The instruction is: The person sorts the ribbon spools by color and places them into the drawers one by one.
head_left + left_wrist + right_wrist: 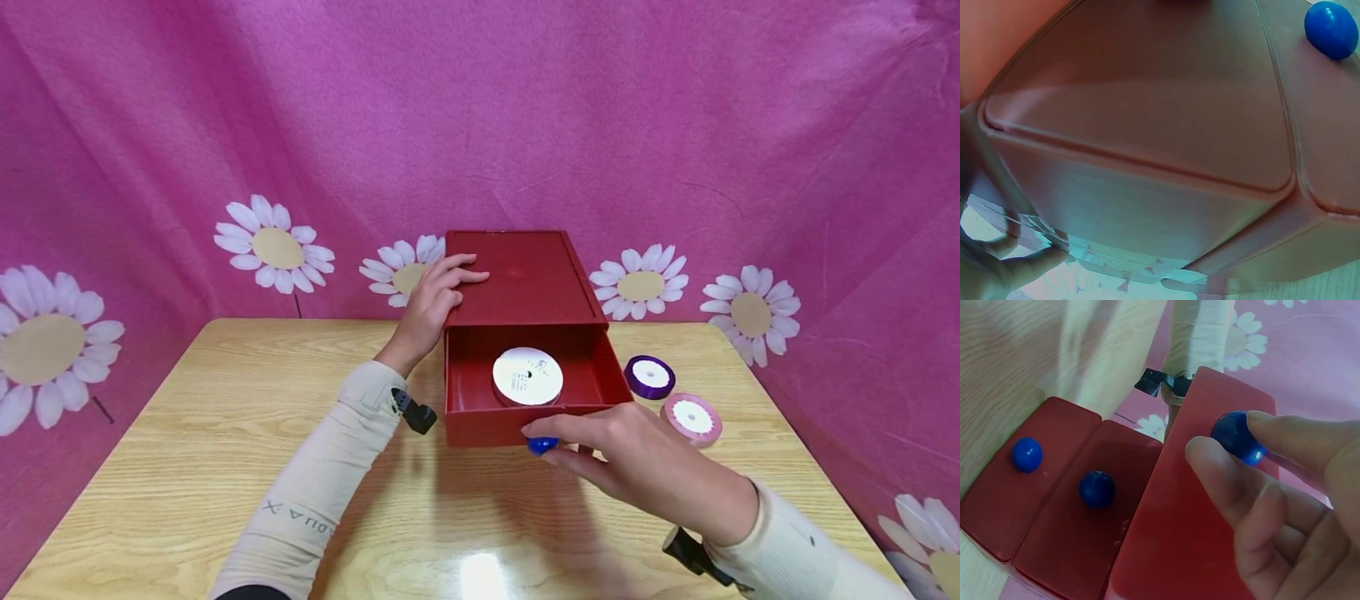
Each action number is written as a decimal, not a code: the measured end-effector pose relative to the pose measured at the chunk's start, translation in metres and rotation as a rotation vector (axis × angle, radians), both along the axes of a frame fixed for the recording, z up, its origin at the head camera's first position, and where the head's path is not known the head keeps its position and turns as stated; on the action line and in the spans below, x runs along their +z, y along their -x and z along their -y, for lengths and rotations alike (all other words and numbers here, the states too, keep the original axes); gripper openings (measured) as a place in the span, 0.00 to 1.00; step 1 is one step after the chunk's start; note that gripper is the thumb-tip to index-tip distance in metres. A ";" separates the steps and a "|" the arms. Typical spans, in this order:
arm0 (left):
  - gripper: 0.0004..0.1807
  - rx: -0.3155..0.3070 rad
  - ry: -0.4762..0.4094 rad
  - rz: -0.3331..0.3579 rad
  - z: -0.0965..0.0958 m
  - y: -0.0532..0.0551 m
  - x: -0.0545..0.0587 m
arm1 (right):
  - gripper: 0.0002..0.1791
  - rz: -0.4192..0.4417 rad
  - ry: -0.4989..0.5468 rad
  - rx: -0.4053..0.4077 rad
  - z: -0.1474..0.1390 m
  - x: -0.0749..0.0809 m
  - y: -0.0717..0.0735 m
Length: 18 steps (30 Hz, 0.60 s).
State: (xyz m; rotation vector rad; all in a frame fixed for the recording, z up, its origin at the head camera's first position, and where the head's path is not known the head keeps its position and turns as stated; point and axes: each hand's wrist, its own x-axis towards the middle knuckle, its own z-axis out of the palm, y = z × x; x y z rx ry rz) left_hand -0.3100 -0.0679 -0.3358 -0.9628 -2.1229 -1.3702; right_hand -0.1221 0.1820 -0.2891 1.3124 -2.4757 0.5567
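Note:
A red drawer cabinet (517, 279) stands at the table's back, its top drawer (468, 427) pulled out. Inside the drawer lies a ribbon spool (527, 377) with a white printed face. My right hand (626, 446) pinches the blue knob (542, 445) on the drawer front between thumb and forefinger; the right wrist view shows the same knob (1232, 434) from close by. My left hand (431, 304) rests on the left edge of the cabinet top, fingers reaching over the surface. Its fingers (1035, 265) also show at the lower left of the left wrist view.
Right of the cabinet, a purple ribbon spool (649, 377) and a pink ribbon spool (692, 419) lie on the wooden table (300, 417). Two more drawers, with a middle knob (1097, 489) and a bottom knob (1026, 455), are closed. A pink flowered cloth (480, 117) hangs behind.

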 end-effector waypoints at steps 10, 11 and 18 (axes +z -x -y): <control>0.27 0.006 0.010 0.010 0.001 -0.001 0.001 | 0.20 -0.041 0.033 -0.010 0.002 -0.002 0.005; 0.27 0.005 0.011 0.014 0.001 -0.001 0.001 | 0.20 -0.039 0.030 -0.017 0.002 -0.002 0.005; 0.27 -0.002 0.003 0.016 0.001 0.000 0.000 | 0.20 -0.003 0.020 -0.037 0.003 -0.003 0.009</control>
